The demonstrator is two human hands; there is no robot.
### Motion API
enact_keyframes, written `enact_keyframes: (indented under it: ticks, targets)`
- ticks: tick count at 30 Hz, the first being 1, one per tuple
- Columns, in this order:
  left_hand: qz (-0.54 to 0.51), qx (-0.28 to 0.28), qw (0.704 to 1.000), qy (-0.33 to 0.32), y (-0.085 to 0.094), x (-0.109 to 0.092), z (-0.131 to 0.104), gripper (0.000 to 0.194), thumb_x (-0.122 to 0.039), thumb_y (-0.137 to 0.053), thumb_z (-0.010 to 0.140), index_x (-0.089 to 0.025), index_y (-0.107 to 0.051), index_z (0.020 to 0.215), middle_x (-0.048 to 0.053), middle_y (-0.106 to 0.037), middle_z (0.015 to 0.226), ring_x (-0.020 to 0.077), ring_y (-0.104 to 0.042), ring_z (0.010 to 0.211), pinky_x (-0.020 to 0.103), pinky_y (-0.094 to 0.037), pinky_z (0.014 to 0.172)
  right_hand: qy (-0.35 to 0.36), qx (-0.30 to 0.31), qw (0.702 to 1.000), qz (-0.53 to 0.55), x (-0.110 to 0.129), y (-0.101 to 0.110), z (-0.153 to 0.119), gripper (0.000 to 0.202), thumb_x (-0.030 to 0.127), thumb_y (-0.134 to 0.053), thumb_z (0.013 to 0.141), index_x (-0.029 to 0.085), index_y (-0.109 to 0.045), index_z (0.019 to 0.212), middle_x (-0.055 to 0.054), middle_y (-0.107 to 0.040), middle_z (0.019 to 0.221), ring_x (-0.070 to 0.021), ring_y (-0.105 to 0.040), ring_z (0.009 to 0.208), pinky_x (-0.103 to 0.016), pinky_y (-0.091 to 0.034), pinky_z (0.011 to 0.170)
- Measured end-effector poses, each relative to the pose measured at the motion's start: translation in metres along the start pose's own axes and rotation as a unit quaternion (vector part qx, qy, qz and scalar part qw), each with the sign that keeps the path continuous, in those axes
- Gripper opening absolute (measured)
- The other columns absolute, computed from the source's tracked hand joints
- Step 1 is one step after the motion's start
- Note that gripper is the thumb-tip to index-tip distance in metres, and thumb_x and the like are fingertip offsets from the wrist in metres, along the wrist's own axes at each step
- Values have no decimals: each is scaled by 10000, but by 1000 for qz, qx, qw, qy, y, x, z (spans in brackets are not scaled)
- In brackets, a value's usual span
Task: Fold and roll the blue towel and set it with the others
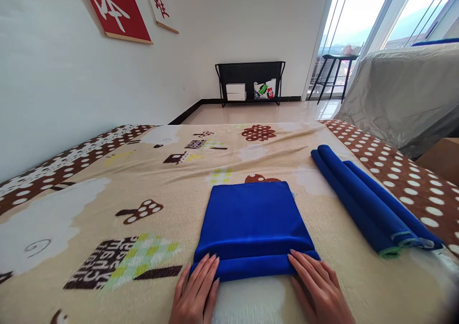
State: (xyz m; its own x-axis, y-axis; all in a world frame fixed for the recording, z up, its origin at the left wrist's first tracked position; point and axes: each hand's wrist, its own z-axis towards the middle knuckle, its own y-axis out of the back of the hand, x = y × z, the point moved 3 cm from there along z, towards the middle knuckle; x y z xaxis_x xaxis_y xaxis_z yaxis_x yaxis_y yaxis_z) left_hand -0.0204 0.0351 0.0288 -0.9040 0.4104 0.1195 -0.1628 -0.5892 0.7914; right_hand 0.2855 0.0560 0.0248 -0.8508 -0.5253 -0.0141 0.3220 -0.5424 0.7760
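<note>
Where near edge of blue cloth (pixel 251 214) forms thick fold, left hand (pixel 197 293) and right hand (pixel 321 290) rest at its ends, fingers close together on top, thumbs nearer wearer, presumably keeping fold even; whether hands pinch cannot be told. Patterned blanket (pixel 179 209) beneath cloth, giving broad support. Rolled blue cloths (pixel 353 204) right of cloth; black rack (pixel 251 72) far beyond it.

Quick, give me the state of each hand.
Left hand: fingertips pressing on the left end of the rolled edge of the blue cloth.
Right hand: fingertips on the right end of that edge.
</note>
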Motion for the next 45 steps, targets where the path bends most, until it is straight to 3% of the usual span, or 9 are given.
enact_keyframes:
  ticks: [3,6,9,14,17,22,27,33,45]
  targets:
    - [22,0,1000,-3,-6,-22,7,479,-81,-471,903,-177,-560,1364,55,-689,1284,173,-642,1193,420,-87,1259,1,-21,1000,-3,20,-5,13,372,281,-505,944,176,-622,1281,-50,-697,1236,-197,-675,1086,-332,-434,944]
    - [-8,-2,997,-71,-17,-60,25,490,-37,-395,885,-157,-597,1315,58,-690,1283,156,-599,1252,372,-208,1231,36,-25,998,41,45,-15,29,356,218,-461,945,170,-629,1255,-21,-701,1230,-166,-657,1121,-312,-415,992]
    - [-8,1,998,-68,-23,-76,42,413,-158,-439,930,-145,-606,1307,62,-662,1327,157,-580,1267,317,-292,1178,31,4,998,56,52,-24,37,369,245,-425,973,181,-603,1290,2,-668,1291,-143,-627,1173,-298,-400,1030]
    - [18,85,996,-6,-19,-43,39,537,-386,-525,947,-239,-467,1460,29,-560,1454,172,-526,1313,312,-337,1107,-12,54,998,-37,20,-22,22,563,470,-504,962,144,-491,1420,-44,-563,1424,-209,-579,1253,-385,-390,1039]
    - [46,98,994,24,-12,-15,25,571,-437,-526,946,-250,-436,1478,20,-538,1474,173,-498,1334,336,-262,1139,-34,63,995,-67,-7,-18,5,678,549,-491,948,143,-410,1485,-60,-519,1465,-229,-551,1288,-401,-370,1053]
    - [42,83,995,33,0,13,1,520,-304,-480,969,-276,-421,1485,19,-559,1453,181,-507,1332,385,-79,1199,-23,84,995,-56,-36,-9,-20,680,476,-470,970,165,-293,1548,-75,-498,1483,-203,-518,1328,-362,-329,1094]
    - [-15,43,998,35,16,21,-22,627,-53,-376,920,-320,-425,1485,40,-588,1423,184,-552,1303,358,-204,1143,-11,88,995,-56,-44,1,-33,575,357,-485,961,304,-361,1520,-51,-410,1549,-221,-434,1400,-360,-303,1076]
    - [-26,33,999,-34,18,25,-21,589,-92,-500,886,-222,-462,1458,50,-692,1281,153,-645,1161,278,-351,989,-18,79,994,-67,-45,-4,-36,503,388,-518,943,327,-482,1441,-51,-387,1563,-231,-456,1374,-371,-331,1017]
    - [-22,13,999,45,5,32,-14,422,-86,-474,892,-293,-640,1220,-6,-737,1117,168,-656,1048,314,-314,921,-54,20,997,-46,-47,-13,-32,274,378,-449,1004,307,-664,1158,-53,-572,1411,-219,-561,1248,-399,-353,988]
